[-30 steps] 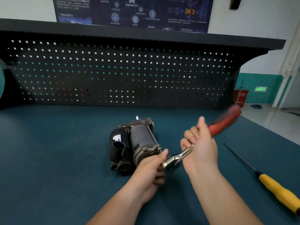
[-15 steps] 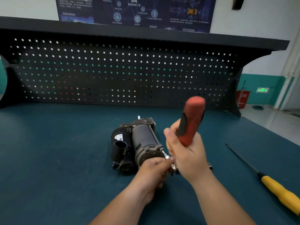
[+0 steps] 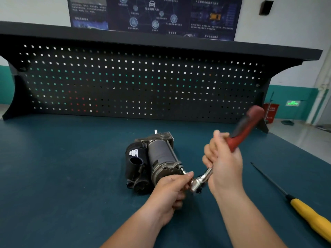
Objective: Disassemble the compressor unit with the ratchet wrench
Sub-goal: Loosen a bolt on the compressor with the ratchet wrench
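The compressor unit (image 3: 154, 158), a grey cylinder beside a black housing, lies on the dark green bench mat (image 3: 62, 176). A long bolt runs along its right side to the near end cap. The ratchet wrench (image 3: 240, 133) has a red and black handle and a chrome head (image 3: 198, 182) sitting on that bolt's near end. My right hand (image 3: 223, 161) grips the handle near the shank, with the handle pointing up and to the right. My left hand (image 3: 170, 192) holds the wrench head and socket against the bolt, just below the end cap.
A yellow-handled screwdriver (image 3: 308, 215) with a long black shaft lies on the mat at the right. A black pegboard (image 3: 134, 83) with a shelf stands along the back. The bench's right edge (image 3: 304, 149) drops to the floor.
The wrench handle swung from the right up to vertical and has now swung back to the upper right. My left hand stayed at the wrench head on the bolt.
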A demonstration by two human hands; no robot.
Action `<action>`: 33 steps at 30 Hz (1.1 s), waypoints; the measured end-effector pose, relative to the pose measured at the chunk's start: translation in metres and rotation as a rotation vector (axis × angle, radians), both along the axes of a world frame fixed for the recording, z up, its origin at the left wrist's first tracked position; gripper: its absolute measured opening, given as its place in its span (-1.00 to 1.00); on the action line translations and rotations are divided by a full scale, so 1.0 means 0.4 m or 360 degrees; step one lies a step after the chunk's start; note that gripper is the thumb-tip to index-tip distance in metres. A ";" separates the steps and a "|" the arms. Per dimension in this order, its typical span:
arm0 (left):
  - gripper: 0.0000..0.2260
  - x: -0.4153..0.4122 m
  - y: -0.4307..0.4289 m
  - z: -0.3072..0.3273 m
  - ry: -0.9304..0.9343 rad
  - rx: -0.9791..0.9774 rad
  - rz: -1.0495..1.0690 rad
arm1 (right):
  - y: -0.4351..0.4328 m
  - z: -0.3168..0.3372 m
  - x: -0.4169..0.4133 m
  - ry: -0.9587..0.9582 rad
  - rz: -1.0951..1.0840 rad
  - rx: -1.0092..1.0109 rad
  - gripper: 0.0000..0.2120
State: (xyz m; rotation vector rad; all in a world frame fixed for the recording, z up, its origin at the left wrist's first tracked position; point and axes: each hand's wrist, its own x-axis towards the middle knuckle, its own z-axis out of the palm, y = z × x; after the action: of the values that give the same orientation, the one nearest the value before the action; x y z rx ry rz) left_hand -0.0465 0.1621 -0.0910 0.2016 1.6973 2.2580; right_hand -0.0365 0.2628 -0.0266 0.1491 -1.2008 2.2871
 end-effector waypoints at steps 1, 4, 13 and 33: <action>-0.59 0.000 0.002 -0.003 0.0023 -0.0050 0.0015 | -0.013 -0.003 0.012 0.0100 0.0028 0.0288 -0.76; -0.84 0.007 0.006 -0.005 0.0135 -0.0156 0.0103 | -0.056 -0.024 0.048 0.0368 0.0025 0.1105 -0.88; -0.67 0.003 0.007 0.009 -0.0124 0.0236 0.0059 | 0.024 0.006 0.004 -0.0393 0.0113 -0.0901 -0.67; -0.69 0.004 0.001 0.014 -0.0106 0.0225 0.0074 | 0.010 0.006 0.004 -0.0332 0.0114 -0.0752 -0.71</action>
State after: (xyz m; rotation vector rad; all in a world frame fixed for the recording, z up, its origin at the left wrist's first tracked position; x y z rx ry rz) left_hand -0.0448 0.1626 -0.0852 0.1185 1.5255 2.3928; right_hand -0.0349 0.2667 -0.0242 -0.2295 -0.7235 2.6294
